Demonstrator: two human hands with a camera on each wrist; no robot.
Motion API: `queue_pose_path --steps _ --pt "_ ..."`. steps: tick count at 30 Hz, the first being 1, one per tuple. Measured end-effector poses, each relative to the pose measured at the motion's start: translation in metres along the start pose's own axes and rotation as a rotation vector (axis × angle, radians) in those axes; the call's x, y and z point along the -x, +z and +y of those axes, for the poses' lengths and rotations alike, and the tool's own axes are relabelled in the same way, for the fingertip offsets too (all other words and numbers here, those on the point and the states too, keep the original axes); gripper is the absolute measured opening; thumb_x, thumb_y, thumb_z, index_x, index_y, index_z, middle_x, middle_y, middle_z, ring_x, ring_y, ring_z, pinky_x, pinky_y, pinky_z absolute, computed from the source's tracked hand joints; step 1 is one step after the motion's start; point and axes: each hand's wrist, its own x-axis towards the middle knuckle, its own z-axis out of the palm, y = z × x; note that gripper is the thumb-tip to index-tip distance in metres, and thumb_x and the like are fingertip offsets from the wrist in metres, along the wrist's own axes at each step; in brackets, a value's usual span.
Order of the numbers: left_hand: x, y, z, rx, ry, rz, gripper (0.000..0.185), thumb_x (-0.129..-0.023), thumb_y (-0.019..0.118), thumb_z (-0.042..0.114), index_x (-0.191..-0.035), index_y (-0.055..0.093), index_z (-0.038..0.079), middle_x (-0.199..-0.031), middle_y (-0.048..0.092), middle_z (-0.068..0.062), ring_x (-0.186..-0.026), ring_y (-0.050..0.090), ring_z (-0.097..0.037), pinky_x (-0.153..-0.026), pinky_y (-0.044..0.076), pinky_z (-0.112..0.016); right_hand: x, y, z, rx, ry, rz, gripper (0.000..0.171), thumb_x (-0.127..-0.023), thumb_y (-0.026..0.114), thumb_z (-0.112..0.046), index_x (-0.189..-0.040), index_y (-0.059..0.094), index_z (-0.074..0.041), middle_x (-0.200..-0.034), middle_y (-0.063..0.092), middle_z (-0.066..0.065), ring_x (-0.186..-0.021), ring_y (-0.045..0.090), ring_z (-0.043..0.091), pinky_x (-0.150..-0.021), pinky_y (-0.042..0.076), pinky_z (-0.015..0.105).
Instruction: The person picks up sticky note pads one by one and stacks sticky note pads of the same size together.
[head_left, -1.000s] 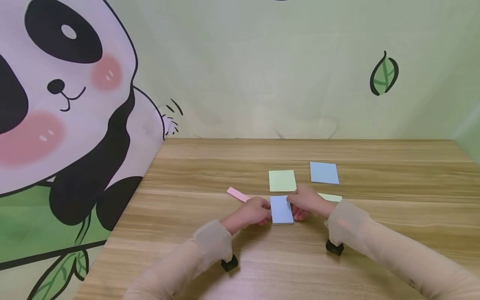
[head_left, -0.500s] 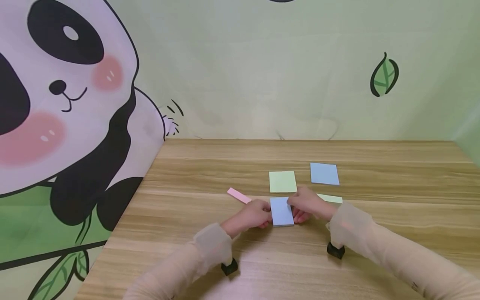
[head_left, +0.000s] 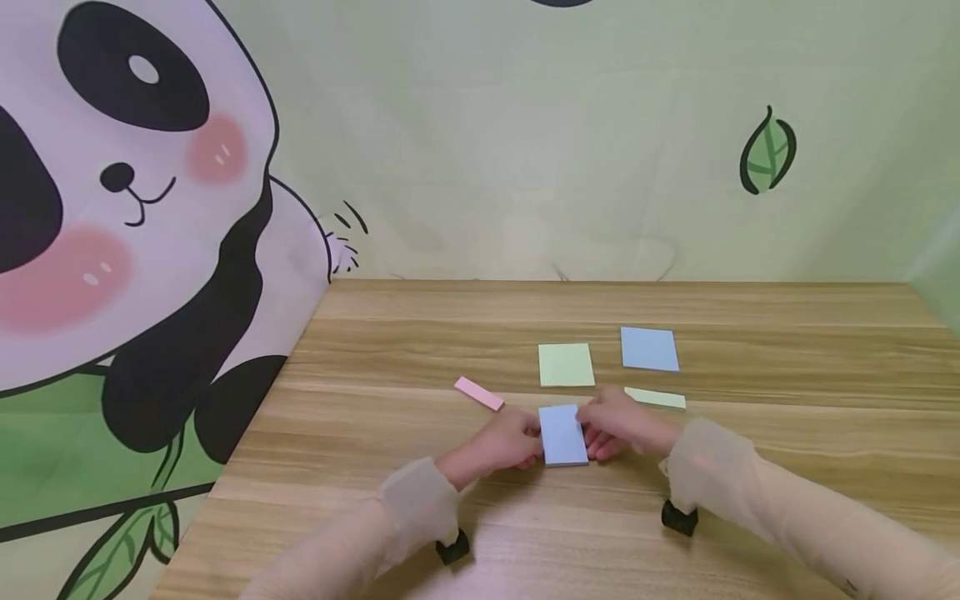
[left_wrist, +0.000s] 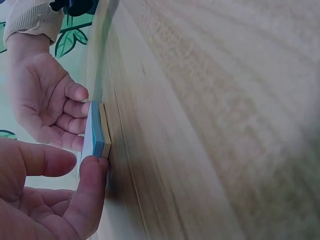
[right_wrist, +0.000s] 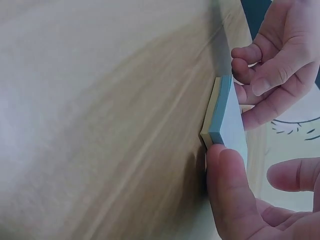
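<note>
Here, the blue sticky-note pad (head_left: 563, 434) lies flat on the wooden table (head_left: 750, 467) squarely between both hands, long axis running away from the person, left hand (head_left: 504, 442) and right hand (head_left: 618, 427) pinching its opposite long edges, equally near.
</note>
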Motion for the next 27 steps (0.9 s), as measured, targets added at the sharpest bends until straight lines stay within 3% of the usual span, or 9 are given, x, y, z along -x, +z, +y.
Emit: queue_pose_path --steps 8,13,21,27 --pt "0.009 0.002 0.000 -0.035 -0.001 -0.019 0.011 -0.078 0.054 -0.001 -0.087 0.060 -0.003 -0.054 0.050 -0.003 -0.048 0.047 -0.010 -0.045 0.040 -0.020 0.013 0.003 0.004 -0.011 -0.057 -0.048 0.021 -0.085 0.046 -0.015 -0.085 0.054 0.005 -0.065 0.055 0.009 -0.050 0.053 0.013 -0.047 0.049 0.026" --pt "0.015 0.002 0.000 -0.061 -0.020 -0.044 0.010 -0.079 0.054 0.002 -0.087 0.060 0.000 -0.054 0.050 -0.002 -0.049 0.047 -0.011 -0.046 0.038 -0.020 0.019 0.006 0.006 -0.026 -0.038 -0.056 0.022 -0.086 0.046 -0.014 -0.090 0.053 0.007 -0.070 0.056 0.012 -0.052 0.055 0.015 -0.049 0.050 0.026" --pt "0.025 0.005 -0.002 -0.124 0.023 -0.048 0.005 -0.078 0.056 0.003 -0.082 0.058 0.002 -0.052 0.050 0.000 -0.047 0.045 -0.009 -0.045 0.035 -0.020 0.028 0.009 0.008 -0.067 -0.023 -0.078 0.021 -0.086 0.046 -0.013 -0.092 0.050 0.007 -0.069 0.056 0.012 -0.053 0.055 0.014 -0.049 0.049 0.025" --pt "0.030 0.007 -0.003 -0.114 0.034 -0.060 0.005 -0.077 0.056 0.003 -0.081 0.059 0.003 -0.050 0.049 0.001 -0.044 0.043 -0.008 -0.043 0.034 -0.019 0.031 0.011 0.012 -0.084 -0.030 -0.100 0.023 -0.086 0.046 -0.013 -0.096 0.049 0.007 -0.071 0.057 0.012 -0.053 0.056 0.014 -0.049 0.049 0.025"
